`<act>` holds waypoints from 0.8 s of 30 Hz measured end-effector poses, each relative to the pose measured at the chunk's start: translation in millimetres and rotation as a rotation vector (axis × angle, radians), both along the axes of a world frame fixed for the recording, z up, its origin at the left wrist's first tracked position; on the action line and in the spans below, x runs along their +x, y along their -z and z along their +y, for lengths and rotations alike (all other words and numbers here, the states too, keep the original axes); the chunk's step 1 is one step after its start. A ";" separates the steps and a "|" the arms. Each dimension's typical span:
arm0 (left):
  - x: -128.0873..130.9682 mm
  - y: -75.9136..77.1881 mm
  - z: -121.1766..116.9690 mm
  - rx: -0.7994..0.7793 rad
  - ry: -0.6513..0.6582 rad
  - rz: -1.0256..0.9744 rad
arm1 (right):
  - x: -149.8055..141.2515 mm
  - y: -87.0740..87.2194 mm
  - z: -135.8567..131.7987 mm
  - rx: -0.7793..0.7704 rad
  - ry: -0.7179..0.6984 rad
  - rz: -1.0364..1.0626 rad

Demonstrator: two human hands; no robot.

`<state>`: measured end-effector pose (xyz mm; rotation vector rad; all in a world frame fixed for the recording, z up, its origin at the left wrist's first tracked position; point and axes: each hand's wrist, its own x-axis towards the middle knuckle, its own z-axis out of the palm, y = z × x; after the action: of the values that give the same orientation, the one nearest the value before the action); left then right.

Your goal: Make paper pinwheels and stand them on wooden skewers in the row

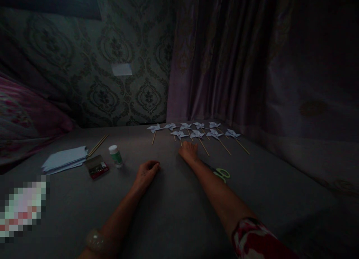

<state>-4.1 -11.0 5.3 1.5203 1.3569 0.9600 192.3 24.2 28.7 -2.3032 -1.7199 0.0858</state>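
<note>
Several white paper pinwheels (214,134) on thin wooden sticks lie in two rows at the far side of the table. My right hand (188,150) reaches to the front row and is closed on the stick of a pinwheel (180,134); its fingertips are hidden behind the hand. My left hand (147,172) rests on the table, loosely curled, thumb and forefinger a little apart, with nothing visible in it. Scissors with light green handles (223,173) lie beside my right forearm, which partly covers them.
On the left lie a stack of white paper (66,160), loose wooden sticks (98,145), an open small box (97,168) with tiny pieces inside, and an upright glue stick (116,156) with a white cap. Curtains (218,64) hang behind the table's far right edge.
</note>
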 end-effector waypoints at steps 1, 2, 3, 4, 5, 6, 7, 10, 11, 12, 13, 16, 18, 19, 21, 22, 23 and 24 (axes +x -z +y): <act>0.2 0.9 0.8 0.002 -0.002 -0.006 | -1.0 0.2 -2.8 0.011 -0.008 -0.005; 0.5 2.0 1.6 0.006 -0.003 -0.013 | -2.2 0.6 -5.7 0.022 -0.017 -0.010; 0.7 3.1 2.4 0.009 -0.009 -0.016 | -3.7 1.0 -8.6 0.035 -0.027 -0.014; 0.9 4.1 3.1 0.011 -0.010 -0.017 | -5.6 1.4 -11.6 0.048 -0.039 -0.019; 1.2 5.1 3.6 0.015 -0.009 -0.017 | -7.9 1.6 -14.8 0.060 -0.054 -0.022; 1.3 5.7 4.1 0.023 -0.006 -0.017 | -10.7 1.6 -18.4 0.073 -0.074 -0.025; 1.4 6.0 4.3 0.036 -0.004 -0.016 | -13.9 1.5 -22.3 0.086 -0.099 -0.028; 0.9 4.7 4.0 0.120 -0.011 0.014 | -26.2 2.0 -36.4 0.119 -0.208 -0.032; 0.5 3.9 3.7 0.160 -0.021 0.034 | -31.0 3.1 -41.6 0.125 -0.247 -0.032; 0.0 3.1 3.3 0.201 -0.031 0.058 | -36.0 4.8 -46.6 0.130 -0.286 -0.032; -0.4 2.5 2.9 0.244 -0.043 0.080 | -41.0 7.1 -51.5 0.133 -0.324 -0.032; -1.0 3.0 1.3 0.348 -0.059 0.144 | -54.5 16.5 -63.5 0.141 -0.456 -0.034; -0.4 4.9 0.3 0.395 -0.061 0.201 | -60.7 21.9 -69.1 0.142 -0.514 -0.032; 0.3 6.1 -0.2 0.415 -0.061 0.235 | -62.6 23.8 -71.4 0.139 -0.524 -0.030; 2.2 8.7 -1.0 0.448 -0.060 0.297 | -64.3 25.9 -74.9 0.135 -0.527 -0.024; 3.2 9.9 -1.4 0.458 -0.061 0.317 | -64.3 26.4 -76.3 0.133 -0.525 -0.018; 4.3 10.9 -1.8 0.462 -0.060 0.330 | -63.9 26.8 -77.4 0.133 -0.525 -0.011; 5.1 11.8 -2.3 0.461 -0.059 0.337 | -63.2 27.2 -78.3 0.133 -0.526 -0.002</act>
<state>1.0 -13.3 -6.5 2.0723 1.4843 1.1463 129.1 -54.1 1.5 -1.7095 -2.2120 0.0656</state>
